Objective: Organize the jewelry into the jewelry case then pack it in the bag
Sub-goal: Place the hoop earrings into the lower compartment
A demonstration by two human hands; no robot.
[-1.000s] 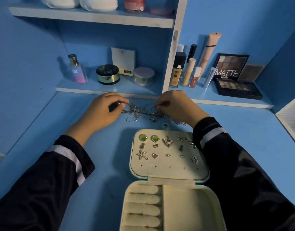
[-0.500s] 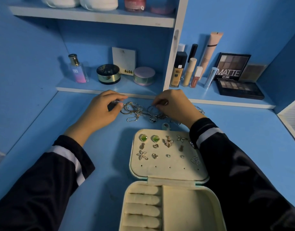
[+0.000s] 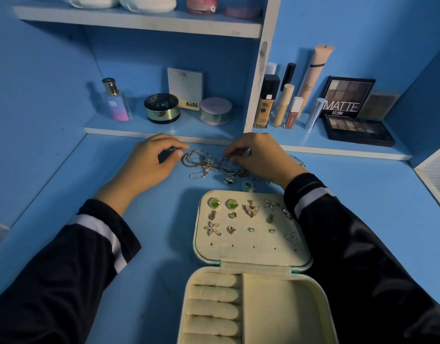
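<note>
An open cream jewelry case [image 3: 253, 254] lies on the blue desk near me. Its lid panel holds several earrings and pendants, among them two green studs [image 3: 222, 203]; its base shows ring rolls [image 3: 214, 296]. Beyond the case lies a tangle of chains and rings [image 3: 206, 165]. My left hand [image 3: 149, 165] rests at the pile's left edge, fingers curled round a small dark object. My right hand [image 3: 258, 157] is on the pile's right side, fingertips pinching a piece of the tangled jewelry. No bag is in view.
A low shelf [image 3: 164, 130] runs along the back of the desk with a perfume bottle [image 3: 116, 101], round compacts, foundation and lip tubes [image 3: 283, 105] and eyeshadow palettes [image 3: 358, 130]. A white panel [image 3: 435, 180] stands at the right edge.
Both hands have stayed at the jewelry pile with only small finger shifts. The right hand has drifted slightly left over the tangle.
</note>
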